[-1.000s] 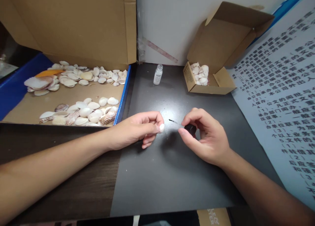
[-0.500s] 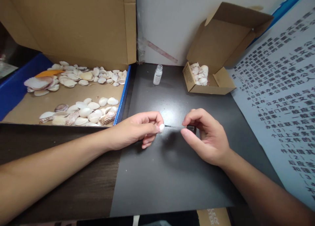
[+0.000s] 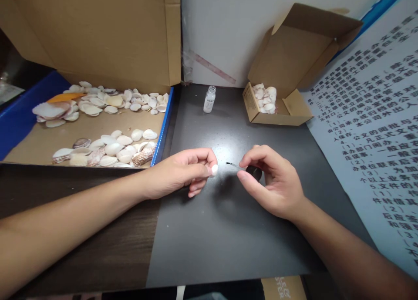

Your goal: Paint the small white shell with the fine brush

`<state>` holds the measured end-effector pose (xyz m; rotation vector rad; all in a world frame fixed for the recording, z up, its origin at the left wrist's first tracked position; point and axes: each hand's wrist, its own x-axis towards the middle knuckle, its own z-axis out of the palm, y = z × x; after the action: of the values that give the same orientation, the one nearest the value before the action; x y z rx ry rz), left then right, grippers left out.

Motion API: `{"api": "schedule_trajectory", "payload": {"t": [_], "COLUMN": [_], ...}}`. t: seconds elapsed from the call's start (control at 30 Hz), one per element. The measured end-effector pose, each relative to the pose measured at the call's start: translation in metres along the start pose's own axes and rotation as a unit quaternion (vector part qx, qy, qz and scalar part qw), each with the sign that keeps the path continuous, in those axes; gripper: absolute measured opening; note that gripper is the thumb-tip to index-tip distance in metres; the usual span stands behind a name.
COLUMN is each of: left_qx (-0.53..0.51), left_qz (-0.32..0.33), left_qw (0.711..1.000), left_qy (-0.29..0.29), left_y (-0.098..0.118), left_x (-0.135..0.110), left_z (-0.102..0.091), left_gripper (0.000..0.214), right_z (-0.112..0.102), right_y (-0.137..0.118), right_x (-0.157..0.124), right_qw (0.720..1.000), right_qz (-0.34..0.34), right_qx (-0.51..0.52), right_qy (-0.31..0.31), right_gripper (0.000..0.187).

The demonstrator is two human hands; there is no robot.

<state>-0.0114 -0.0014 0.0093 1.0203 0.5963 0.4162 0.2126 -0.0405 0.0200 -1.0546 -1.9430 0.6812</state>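
My left hand (image 3: 183,173) rests on the dark mat (image 3: 225,239) and pinches a small white shell (image 3: 214,170) between thumb and fingers. My right hand (image 3: 272,182) is closed on a black cap with a thin brush (image 3: 234,165) pointing left. The brush tip sits a short way right of the shell, not touching it. A small clear bottle (image 3: 209,99) stands uncapped at the back of the mat.
A large cardboard tray (image 3: 39,141) with blue edges holds several shells at the left. A small open cardboard box (image 3: 281,106) with shells sits at the back right. A printed sheet (image 3: 375,130) covers the right side.
The brush tip touched the shell half a second ago and has now drawn back a little to the right. My left hand has not moved.
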Motion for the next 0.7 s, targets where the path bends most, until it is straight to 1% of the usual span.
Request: {"api": "schedule_trajectory", "payload": {"t": [0.1, 0.2, 0.27, 0.4, 0.47, 0.63, 0.7], "left_qx": [-0.003, -0.001, 0.001, 0.004, 0.002, 0.000, 0.002], "left_qz": [0.001, -0.002, -0.004, -0.007, -0.008, -0.001, 0.002], "left_qw": [1.000, 1.000, 1.000, 1.000, 1.000, 1.000, 1.000], "left_qy": [-0.001, -0.001, 0.000, 0.000, 0.004, 0.002, -0.001], "left_y": [-0.0001, 0.0000, 0.0003, 0.0011, 0.0013, 0.0004, -0.0002], "left_x": [0.0002, 0.0002, 0.0002, 0.0006, 0.0008, 0.0006, 0.0002], "left_z": [-0.0002, -0.0003, -0.0003, -0.0003, -0.0001, 0.0003, 0.0002], "left_gripper": [0.011, 0.012, 0.012, 0.011, 0.011, 0.012, 0.012], "right_z": [-0.0017, -0.0019, -0.0011, 0.0005, 0.0005, -0.0009, -0.0017], "right_y": [0.0006, 0.0019, 0.0030, 0.0042, 0.0040, 0.0032, 0.0035], "right_x": [-0.0009, -0.0008, -0.0005, -0.0006, -0.0009, -0.0025, -0.0038], "right_qw": [1.000, 0.999, 1.000, 1.000, 1.000, 0.999, 0.999], "right_qz": [0.005, 0.011, 0.004, -0.005, 0.000, 0.015, 0.020], "right_qx": [0.027, 0.036, 0.025, 0.001, -0.002, 0.023, 0.039], "right_qy": [-0.006, -0.007, -0.004, 0.003, 0.005, 0.025, 0.030], "right_gripper": [0.006, 0.008, 0.005, 0.012, 0.011, 0.004, 0.006]}}
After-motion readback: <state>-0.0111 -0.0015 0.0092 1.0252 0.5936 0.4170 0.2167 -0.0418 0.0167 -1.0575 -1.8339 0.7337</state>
